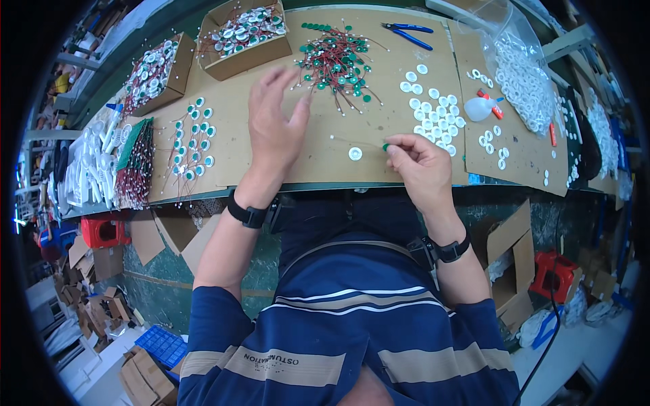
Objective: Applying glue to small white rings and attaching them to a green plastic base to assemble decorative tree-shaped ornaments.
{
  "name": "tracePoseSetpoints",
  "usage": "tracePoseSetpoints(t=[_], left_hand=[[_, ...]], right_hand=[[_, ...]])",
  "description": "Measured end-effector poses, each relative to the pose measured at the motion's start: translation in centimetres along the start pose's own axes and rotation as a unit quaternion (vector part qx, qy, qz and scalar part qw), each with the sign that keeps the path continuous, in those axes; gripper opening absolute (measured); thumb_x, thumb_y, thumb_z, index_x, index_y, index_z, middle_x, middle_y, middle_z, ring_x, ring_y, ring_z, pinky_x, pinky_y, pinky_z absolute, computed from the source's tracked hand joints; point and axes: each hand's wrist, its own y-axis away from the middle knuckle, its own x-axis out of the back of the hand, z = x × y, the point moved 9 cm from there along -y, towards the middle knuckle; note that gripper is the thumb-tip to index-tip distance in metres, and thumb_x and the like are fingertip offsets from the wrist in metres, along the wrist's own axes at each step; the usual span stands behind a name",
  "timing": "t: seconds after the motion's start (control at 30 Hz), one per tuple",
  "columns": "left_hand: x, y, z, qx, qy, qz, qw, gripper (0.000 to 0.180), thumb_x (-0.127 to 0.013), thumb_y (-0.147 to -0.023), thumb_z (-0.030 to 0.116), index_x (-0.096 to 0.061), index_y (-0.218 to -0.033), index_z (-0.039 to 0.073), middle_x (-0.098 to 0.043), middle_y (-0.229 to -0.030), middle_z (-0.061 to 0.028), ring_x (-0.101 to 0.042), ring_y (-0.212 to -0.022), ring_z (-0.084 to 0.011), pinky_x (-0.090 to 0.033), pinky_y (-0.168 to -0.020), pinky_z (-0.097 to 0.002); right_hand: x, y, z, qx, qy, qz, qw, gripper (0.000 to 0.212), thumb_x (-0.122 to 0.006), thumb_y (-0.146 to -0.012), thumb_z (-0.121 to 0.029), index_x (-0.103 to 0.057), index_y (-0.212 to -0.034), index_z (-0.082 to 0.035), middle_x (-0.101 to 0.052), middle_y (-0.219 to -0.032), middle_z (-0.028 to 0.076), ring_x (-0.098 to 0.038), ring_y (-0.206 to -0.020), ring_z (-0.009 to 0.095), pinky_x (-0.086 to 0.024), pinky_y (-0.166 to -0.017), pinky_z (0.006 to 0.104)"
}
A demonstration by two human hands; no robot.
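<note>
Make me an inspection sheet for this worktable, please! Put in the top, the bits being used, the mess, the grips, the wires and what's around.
Surface: brown cardboard sheeting covers the tabletop.
Work pieces: a small green disc; a lone white disc left of it; a tangled pile of wired green discs farther back.
Clutter: blue-handled tool, squeeze bottle, bag of white rings.
Grips: right grip pinches the small green disc; left grip raised, fingers apart, nothing seen in it.
Cables: red wires in the pile; black cable at lower right, ends unclear.
Surroundings: red stool, blue crate, cardboard boxes.
</note>
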Motion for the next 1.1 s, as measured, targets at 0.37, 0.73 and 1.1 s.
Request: tracePoseSetpoints(t=[0.37,0.73,1.1], left_hand=[[-3.7,8.2,5.9,0.022,0.24,-0.336,0.911,0.018,-0.079,-0.084,0.01,-0.078,-0.101,0.005,-0.075,-0.094,-0.0124,-0.07,-0.091,-0.0316,-0.056,-0.082,-0.0415],[-2.7,9.2,-0.6,0.178,0.203,-0.252,0.929,0.014,-0.079,-0.089,0.011,-0.078,-0.1,0.002,-0.072,-0.081,-0.0081,-0.065,-0.07,-0.0161,-0.052,-0.063,-0.0306],[-2.8,9.7,-2.9,0.232,0.255,-0.206,0.916,0.014,-0.078,-0.092,0.011,-0.078,-0.1,0.0,-0.071,-0.081,-0.0038,-0.061,-0.069,-0.0074,-0.049,-0.062,-0.0245]], right_hand=[[-3.1,2.7,3.2,-0.057,-0.049,-0.106,0.992,0.014,-0.071,-0.095,-0.001,-0.072,-0.108,0.005,-0.073,-0.093,0.003,-0.067,-0.078,0.007,-0.056,-0.072,0.0217],[-3.3,0.5,-0.1,0.198,0.211,-0.061,0.955,0.02,-0.073,-0.087,0.0,-0.074,-0.107,-0.003,-0.072,-0.099,0.008,-0.069,-0.081,0.016,-0.056,-0.071,0.0285],[-7.1,0.6,-1.6,0.347,0.303,-0.061,0.886,0.026,-0.081,-0.08,-0.005,-0.075,-0.105,-0.004,-0.07,-0.101,0.01,-0.066,-0.098,0.031,-0.056,-0.084,0.0394]])
